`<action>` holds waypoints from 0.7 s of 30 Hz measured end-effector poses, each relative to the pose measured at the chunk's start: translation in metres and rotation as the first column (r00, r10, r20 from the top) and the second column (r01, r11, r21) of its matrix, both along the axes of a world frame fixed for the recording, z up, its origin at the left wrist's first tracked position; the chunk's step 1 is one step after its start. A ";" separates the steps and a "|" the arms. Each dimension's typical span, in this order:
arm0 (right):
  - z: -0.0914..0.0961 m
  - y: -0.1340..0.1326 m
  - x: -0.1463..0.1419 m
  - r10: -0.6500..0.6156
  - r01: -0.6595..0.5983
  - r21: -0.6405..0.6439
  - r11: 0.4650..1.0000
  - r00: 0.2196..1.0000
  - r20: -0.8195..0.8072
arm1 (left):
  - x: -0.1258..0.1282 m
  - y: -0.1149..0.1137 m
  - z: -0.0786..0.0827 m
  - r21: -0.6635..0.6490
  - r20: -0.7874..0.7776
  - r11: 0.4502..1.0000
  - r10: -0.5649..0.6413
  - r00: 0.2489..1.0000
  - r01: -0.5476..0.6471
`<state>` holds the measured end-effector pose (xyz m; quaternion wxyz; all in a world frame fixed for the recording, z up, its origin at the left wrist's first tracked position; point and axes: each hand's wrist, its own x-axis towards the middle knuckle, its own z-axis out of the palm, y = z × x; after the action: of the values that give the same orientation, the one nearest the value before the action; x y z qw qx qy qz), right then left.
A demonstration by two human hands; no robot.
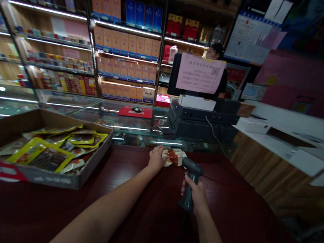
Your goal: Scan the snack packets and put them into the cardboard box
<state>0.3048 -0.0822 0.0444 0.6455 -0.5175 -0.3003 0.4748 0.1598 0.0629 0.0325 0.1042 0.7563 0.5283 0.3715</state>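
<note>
The right hand (196, 193) has its fingers wrapped around the handle of a scanner (192, 167). Just past it, 1 packet (173, 157) lies on the dark red surface (149, 215). The left hand (157, 158) touches the packet's left end; whether its fingers grip or merely press, I cannot tell. Best to hold the packet flat and aim the scanner head squarely. Farther back stands a monitor (175, 73).

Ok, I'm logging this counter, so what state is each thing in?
Scanner: upright, gripped in right hand.
Loose packet: left hand touching its left end.
Cardboard box: open-topped, holding yellow packets.
Shelf lights: lit.
Mouse: resting on red mat.
Monitor: partly covered by pink sign.
</note>
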 end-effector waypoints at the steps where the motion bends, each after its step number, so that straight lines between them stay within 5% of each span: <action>1: 0.000 0.002 -0.008 0.024 -0.024 0.001 1.000 1.000 -0.005 | -0.011 -0.003 0.000 0.018 0.028 1.000 0.006 1.000 -0.006; 6: 0.000 0.008 -0.060 0.203 -0.203 -0.003 0.979 0.979 -0.010 | -0.086 -0.020 0.008 0.188 0.178 0.975 0.086 0.980 -0.120; 11: 0.008 0.009 -0.114 0.354 -0.354 0.022 0.935 0.935 0.009 | -0.191 -0.026 0.054 0.310 0.205 0.895 0.265 0.942 -0.319; 13: 0.010 0.010 -0.131 0.393 -0.393 0.030 0.919 0.919 0.023 | -0.239 -0.026 0.079 0.186 0.158 0.850 0.470 0.868 -0.494; 16: 0.008 0.011 -0.147 0.423 -0.425 0.025 0.905 0.905 0.041 | -0.300 -0.024 0.109 -0.022 -0.019 0.688 0.725 0.688 -0.726; 18: 0.006 0.011 -0.154 0.430 -0.431 0.020 0.902 0.902 0.048 | -0.327 -0.020 0.118 -0.103 -0.135 0.651 0.740 0.659 -0.752; 21: 0.007 0.010 -0.161 0.427 -0.429 0.009 0.903 0.902 0.060 | -0.345 -0.009 0.117 -0.205 -0.193 0.675 0.682 0.706 -0.709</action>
<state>0.1441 -0.0727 0.0509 0.5225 -0.4451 -0.4299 0.5866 -0.1855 0.0541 0.1499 0.0283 0.4949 0.8251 0.2710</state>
